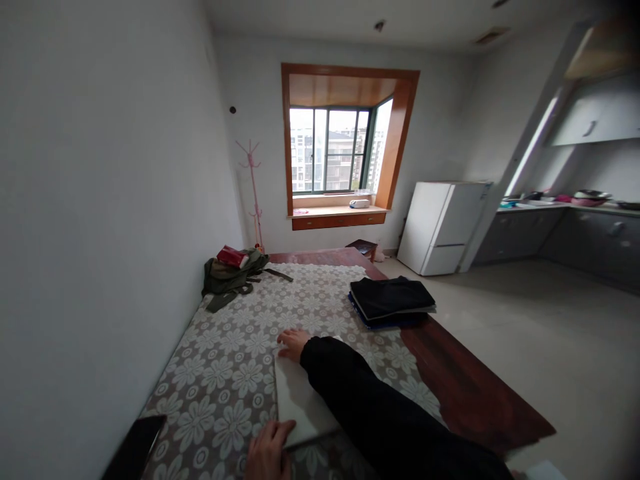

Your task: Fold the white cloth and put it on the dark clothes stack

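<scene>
Head camera looks down a long wooden table (465, 380) covered by a white floral lace cloth (235, 360). A flat white folded item (300, 397), perhaps cloth or paper, lies on the lace close to the near edge. The right hand (293, 345), in a black sleeve (380, 407), rests flat on the item's far corner, fingers spread lightly and pressing down, gripping nothing. The left hand (269, 450) lies at the item's near left corner, fingers curled against its edge; whether it pinches the edge or only touches it cannot be told. The item thus sits between both hands, under the right forearm. Farther up the table lies a stack of dark folded clothes (391, 300), and near the wall a green bag (231, 277). A dark phone (136, 447) lies at the near left.
</scene>
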`<state>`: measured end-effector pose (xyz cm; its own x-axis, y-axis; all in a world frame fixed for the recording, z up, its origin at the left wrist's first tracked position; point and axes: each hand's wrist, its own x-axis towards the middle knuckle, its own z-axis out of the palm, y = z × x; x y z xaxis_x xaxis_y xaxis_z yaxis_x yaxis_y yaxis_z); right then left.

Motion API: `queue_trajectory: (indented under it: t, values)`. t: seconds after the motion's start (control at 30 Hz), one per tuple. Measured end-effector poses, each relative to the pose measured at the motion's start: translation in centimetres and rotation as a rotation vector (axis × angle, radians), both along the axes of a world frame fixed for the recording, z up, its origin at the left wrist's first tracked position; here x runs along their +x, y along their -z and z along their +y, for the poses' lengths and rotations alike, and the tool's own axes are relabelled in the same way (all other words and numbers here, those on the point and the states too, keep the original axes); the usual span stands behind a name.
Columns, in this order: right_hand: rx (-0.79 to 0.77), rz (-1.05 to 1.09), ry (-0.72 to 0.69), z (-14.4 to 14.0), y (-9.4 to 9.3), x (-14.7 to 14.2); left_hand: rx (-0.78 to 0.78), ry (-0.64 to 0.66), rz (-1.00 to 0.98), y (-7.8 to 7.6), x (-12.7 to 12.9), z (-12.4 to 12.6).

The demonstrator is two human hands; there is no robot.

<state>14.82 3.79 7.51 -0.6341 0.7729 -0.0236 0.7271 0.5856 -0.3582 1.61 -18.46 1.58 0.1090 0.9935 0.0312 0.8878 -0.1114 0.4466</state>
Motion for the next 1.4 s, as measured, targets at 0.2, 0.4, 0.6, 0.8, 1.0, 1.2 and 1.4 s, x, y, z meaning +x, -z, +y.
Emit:
queue_trajectory:
  t: [0.2, 0.4, 0.6, 0.8, 1.0, 1.2, 1.4]
  values:
    - [0.147, 0.062, -0.003, -5.9, 1.4, 6.6, 0.113, 0.125, -0.026, -4.7, 1.4, 2.2]
    - [0.180, -0.048, 0.300, -9.2, 6.2, 10.1, 0.296, 0.143, 0.190, -1.7, 5.1, 7.9]
    - [0.117, -0.050, 0.378, -8.9, 6.5, 11.0, 0.373, 0.146, 0.271, 1.7, 4.8, 9.0]
    - [0.096, -0.097, 0.690, -10.3, 6.3, 15.8, 0.322, 0.084, 0.270, 1.7, 3.8, 8.5]
    - [0.031, 0.000, 0.680, -12.0, 6.4, 16.9, 0.340, 0.043, 0.286, 2.1, 3.7, 8.0]
    - [-0.210, 0.461, 0.656, -10.0, 5.9, 14.3, 0.378, 0.052, 0.275, 2.2, 3.5, 8.2]
    - [-0.656, 1.034, 0.608, -8.3, 6.4, 14.2, 0.378, 0.065, 0.196, 2.1, 3.5, 8.3]
